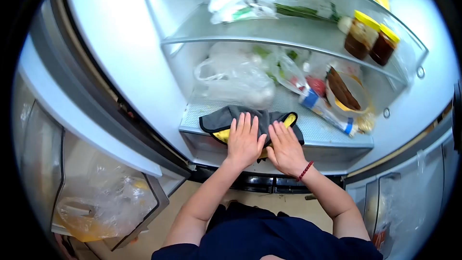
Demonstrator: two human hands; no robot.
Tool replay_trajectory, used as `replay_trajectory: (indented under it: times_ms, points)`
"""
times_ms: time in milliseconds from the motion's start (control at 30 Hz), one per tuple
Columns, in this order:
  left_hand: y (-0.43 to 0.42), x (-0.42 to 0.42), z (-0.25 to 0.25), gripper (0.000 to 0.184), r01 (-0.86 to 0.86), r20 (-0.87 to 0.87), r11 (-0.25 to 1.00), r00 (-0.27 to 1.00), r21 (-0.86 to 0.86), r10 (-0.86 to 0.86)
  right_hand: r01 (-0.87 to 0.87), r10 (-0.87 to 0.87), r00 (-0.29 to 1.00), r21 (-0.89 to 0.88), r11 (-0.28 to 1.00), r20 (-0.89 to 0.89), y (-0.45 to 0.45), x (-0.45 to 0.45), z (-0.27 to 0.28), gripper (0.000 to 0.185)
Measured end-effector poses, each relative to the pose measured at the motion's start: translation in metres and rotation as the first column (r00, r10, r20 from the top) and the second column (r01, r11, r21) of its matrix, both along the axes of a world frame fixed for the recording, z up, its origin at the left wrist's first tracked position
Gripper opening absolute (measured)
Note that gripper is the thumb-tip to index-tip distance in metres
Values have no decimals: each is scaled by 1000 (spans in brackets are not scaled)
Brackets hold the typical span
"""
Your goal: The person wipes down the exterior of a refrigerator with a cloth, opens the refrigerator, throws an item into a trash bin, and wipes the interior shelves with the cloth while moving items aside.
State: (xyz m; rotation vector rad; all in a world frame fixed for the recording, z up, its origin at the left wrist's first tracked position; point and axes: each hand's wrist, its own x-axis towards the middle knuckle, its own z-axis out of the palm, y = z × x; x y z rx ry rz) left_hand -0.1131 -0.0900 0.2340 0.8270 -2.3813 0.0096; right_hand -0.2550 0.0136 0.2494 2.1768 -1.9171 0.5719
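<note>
A grey cloth with black edging and a yellow underside (216, 118) lies over the front of the fridge's lowest shelf (192, 110), part of it hanging past the edge. My left hand (244, 139) rests flat on its middle, fingers stretched out toward the back. Just to the right, my right hand (287, 149) also presses flat on the cloth, fingers extended; a dark red bead bracelet circles that wrist. The thumbs nearly meet. Neither hand grips anything.
Behind the cloth sit white plastic bags (236, 77), a blue-and-white package (327, 113) and a round container (346, 91) with a brown item. The glass shelf (231, 38) above bears jars with yellow lids (362, 33). Open doors with a bagged bin (106, 207) flank me.
</note>
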Motion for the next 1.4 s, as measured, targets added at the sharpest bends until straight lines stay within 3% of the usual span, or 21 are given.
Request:
replay_trajectory:
  times_ms: [167,400,500,567,700,800,833,900,1000,1100,1167,1233,1267,1367,1400]
  points:
    - [-40,70,-7,52,-203,10,979,979,-10,203,-298,301,951,-45,953,73,-72,53,-3,55]
    - [-120,75,-9,42,-331,-9,944,944,9,331,-338,343,934,-62,939,97,-183,72,-27,50]
    - [-106,74,-10,43,-346,11,938,938,-15,346,-319,324,939,-64,946,119,-173,71,-24,47]
    - [-76,73,-2,43,-346,40,937,937,-44,348,-397,393,911,8,918,127,-139,62,-9,45]
    - [-25,89,-1,45,-168,-10,986,986,5,168,-480,475,872,14,877,120,-80,47,10,43]
    - [-50,85,-8,45,-220,25,974,975,-51,221,-526,518,842,18,850,148,-117,51,-2,42]
    - [-67,82,-9,44,-280,20,957,959,-74,282,-507,512,855,-69,859,82,-138,58,-11,38]
    - [-101,79,-7,41,-367,41,930,929,-36,368,-517,513,849,3,856,130,-182,67,-15,40]
    - [-121,68,-14,39,-443,64,894,893,-63,446,-458,474,869,-133,879,141,-204,74,-27,37]
    - [-86,70,6,38,-367,69,928,929,67,362,-410,408,892,-35,912,196,-162,70,-8,36]
    - [-52,65,-1,39,-294,70,954,952,-55,297,-405,398,903,12,914,162,-120,55,1,36]
    - [-24,47,-3,41,-173,97,980,978,-95,182,-351,383,894,-166,921,231,-83,30,-8,27]
    - [-17,35,1,43,-132,116,989,983,-70,140,-304,310,915,-63,951,258,-66,17,3,30]
    - [-28,11,4,46,-59,9,998,998,17,59,-253,240,917,-2,968,317,-61,-12,5,30]
    - [-38,11,2,43,-83,-10,996,996,34,84,-186,132,927,125,975,351,-62,-9,31,30]
